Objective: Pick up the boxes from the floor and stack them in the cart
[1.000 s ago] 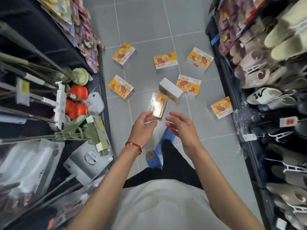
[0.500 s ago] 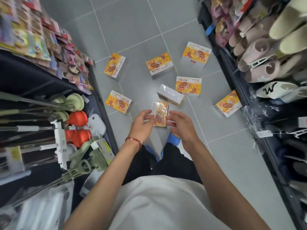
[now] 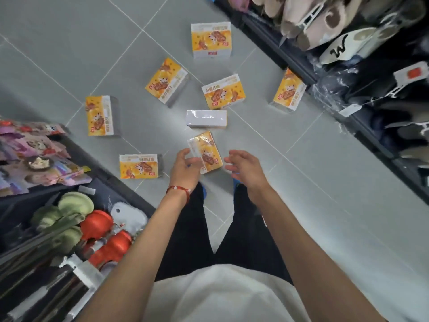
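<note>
The left hand (image 3: 185, 169), forearm stretched forward and down, pinches the left edge of a yellow snack box (image 3: 207, 153) above the tiled floor (image 3: 69, 43). The right hand (image 3: 245, 167) hovers just beside the box's right edge, fingers loosely spread and holding nothing. The other boxes (image 3: 222, 91) lie scattered on the floor beyond.

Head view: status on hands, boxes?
Left hand pinches nearest box by edge; right hand open beside it. Seven other boxes on floor. Cart unseen.
</note>
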The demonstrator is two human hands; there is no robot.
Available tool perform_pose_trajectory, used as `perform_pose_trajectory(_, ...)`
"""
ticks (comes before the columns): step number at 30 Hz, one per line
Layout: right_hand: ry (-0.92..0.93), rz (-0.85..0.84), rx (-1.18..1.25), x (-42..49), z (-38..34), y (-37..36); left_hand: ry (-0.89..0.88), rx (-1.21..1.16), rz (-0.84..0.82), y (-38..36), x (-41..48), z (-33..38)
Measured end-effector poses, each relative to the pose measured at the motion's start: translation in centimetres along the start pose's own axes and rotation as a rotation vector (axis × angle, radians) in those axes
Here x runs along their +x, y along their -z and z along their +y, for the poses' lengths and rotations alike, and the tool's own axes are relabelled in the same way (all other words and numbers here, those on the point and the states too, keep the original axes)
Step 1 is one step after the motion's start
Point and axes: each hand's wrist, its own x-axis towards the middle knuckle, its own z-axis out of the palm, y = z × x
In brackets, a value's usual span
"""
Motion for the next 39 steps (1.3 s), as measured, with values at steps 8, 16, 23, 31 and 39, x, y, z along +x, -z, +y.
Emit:
perform_pose_trajectory(8, -0.125, 0.149, 0.225, 8.9, 5.3, -3.3, 0.032, 0.319, -0.144, -0.6, 10.7, -2.7)
perform_pose_trajectory(16, -0.309, 0.235, 0.412, 21.8, 13.5, -4.8, 0.07, 0.548, -0.154, -4.2, 23.4, -8.2)
perform_pose_trajectory(23, -0.387, 0.29, 0.306, 34.1, 20.5, -7.5, -0.022, 0.733, -0.157, -8.6, 35.5, -13.9)
perform_pose_trajectory(31, -0.522, 0.466, 0.55, 45.2, 27.5, -8.3, -0.092, 0.9, -0.122, -14.1, 47.9, -17.5)
perform_pose_trajectory(39, -0.599, 0.494, 0.749, 54.2, 31.0, -9.7, -0.104, 0.874, -0.148, -17.9, 55.9, -19.3)
